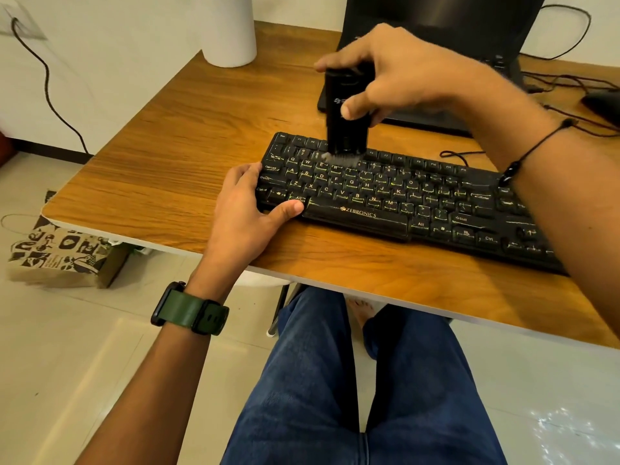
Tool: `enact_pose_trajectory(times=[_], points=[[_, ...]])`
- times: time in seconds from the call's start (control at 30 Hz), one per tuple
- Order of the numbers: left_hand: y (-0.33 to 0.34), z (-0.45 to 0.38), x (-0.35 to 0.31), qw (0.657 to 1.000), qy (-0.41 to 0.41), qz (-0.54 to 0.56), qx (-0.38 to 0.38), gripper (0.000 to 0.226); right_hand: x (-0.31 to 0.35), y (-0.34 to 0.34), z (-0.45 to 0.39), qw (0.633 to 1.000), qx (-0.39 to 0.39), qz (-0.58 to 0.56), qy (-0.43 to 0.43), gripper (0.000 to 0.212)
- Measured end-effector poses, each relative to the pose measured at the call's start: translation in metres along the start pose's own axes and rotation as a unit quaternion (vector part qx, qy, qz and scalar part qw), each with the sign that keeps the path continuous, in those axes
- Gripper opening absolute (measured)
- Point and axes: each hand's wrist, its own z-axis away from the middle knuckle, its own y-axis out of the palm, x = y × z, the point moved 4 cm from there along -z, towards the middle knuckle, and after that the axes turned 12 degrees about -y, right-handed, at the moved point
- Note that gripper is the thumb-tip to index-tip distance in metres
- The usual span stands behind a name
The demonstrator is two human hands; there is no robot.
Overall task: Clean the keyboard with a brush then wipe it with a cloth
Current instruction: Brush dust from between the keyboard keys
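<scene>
The long black plastic keyboard (396, 199) lies on the wooden table (161, 156), its long axis from 10 toward 4 o'clock. The right hand (402, 72) clasps the upright black brush (345, 112), bristles on the upper-left keys; unbrushed rows extend toward 4 o'clock. The left hand (248, 206) grips the keyboard's left end.

Laptop (419, 45), white cylinder (228, 28), patterned bag (60, 253)
</scene>
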Motion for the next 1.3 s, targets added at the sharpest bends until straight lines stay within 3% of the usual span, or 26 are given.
enact_pose_trajectory(times=[0.2, 0.37, 0.6, 0.8, 1.0, 1.3], points=[[0.000, 0.001, -0.001, 1.000, -0.003, -0.005, -0.002, 0.080, 0.006, -0.005, -0.001, 0.997, -0.072, -0.022, -0.032, 0.063], [-0.001, 0.003, -0.004, 1.000, -0.003, -0.003, -0.002, 0.076, 0.017, 0.018, -0.012, 0.998, -0.043, -0.014, -0.048, 0.065], [-0.001, 0.003, -0.004, 1.000, -0.005, -0.006, -0.003, 0.079, -0.007, -0.002, 0.017, 1.000, -0.016, -0.020, -0.004, 0.063], [-0.001, 0.003, -0.004, 1.000, -0.003, -0.005, -0.004, 0.078, -0.003, -0.016, 0.022, 0.998, -0.061, -0.015, -0.022, 0.064], [-0.001, 0.004, -0.004, 1.000, -0.004, -0.002, -0.003, 0.078, -0.004, -0.001, 0.018, 0.999, -0.036, -0.015, -0.020, 0.065], [0.000, 0.002, -0.003, 1.000, -0.001, -0.003, -0.011, 0.079, -0.030, -0.025, 0.054, 0.997, -0.057, -0.052, 0.017, 0.063]])
